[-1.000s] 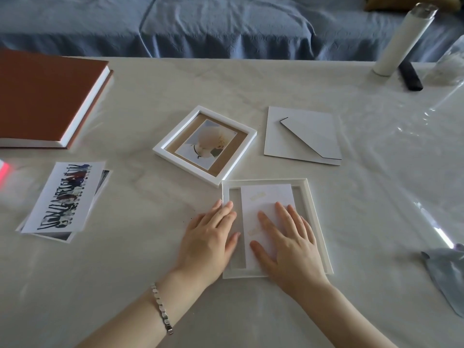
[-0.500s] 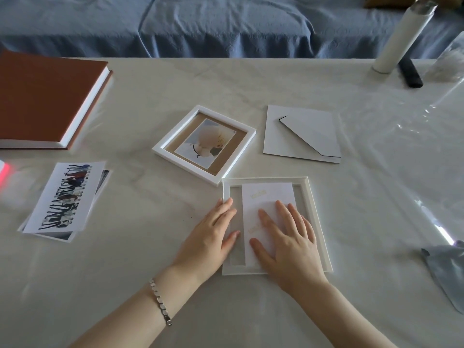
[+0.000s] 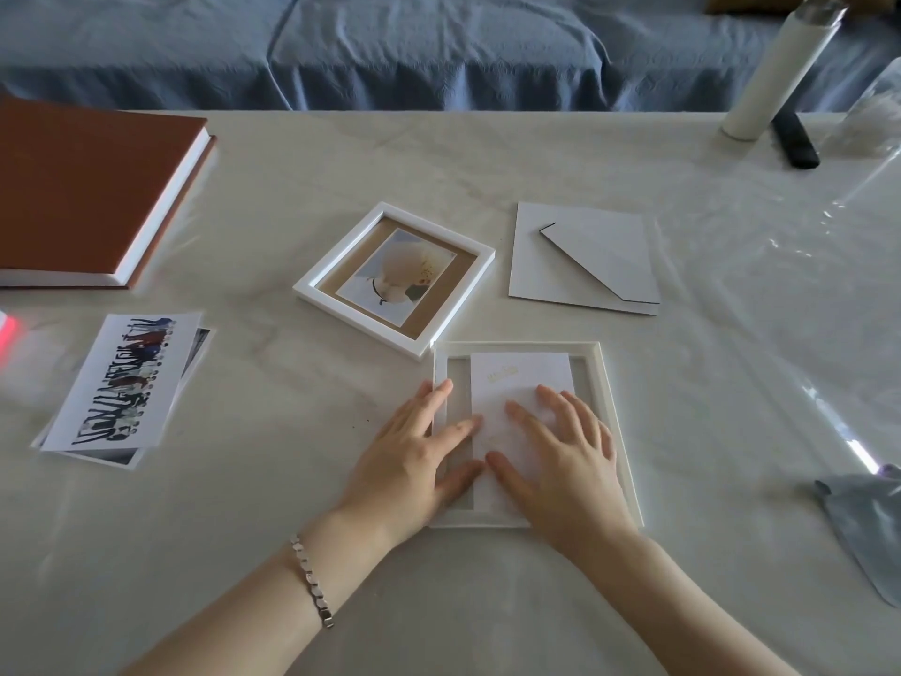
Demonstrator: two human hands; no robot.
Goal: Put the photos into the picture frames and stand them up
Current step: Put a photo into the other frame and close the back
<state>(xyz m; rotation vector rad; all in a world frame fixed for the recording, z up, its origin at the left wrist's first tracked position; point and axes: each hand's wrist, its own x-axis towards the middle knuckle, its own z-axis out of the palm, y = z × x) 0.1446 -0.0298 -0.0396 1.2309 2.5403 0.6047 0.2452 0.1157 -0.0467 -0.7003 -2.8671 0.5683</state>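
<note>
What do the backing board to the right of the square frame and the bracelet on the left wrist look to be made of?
Backing board: probably stiff card or thin fibreboard with a matt, pale grey face. It lies flat, and its cut edges and the outline of the stand flap show dark.
Bracelet: seemingly metal with a polished silver finish. Its small linked segments catch the light.

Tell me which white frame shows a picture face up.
The tilted frame with the tan mat, farther away. The near frame shows only a white photo back.
</note>
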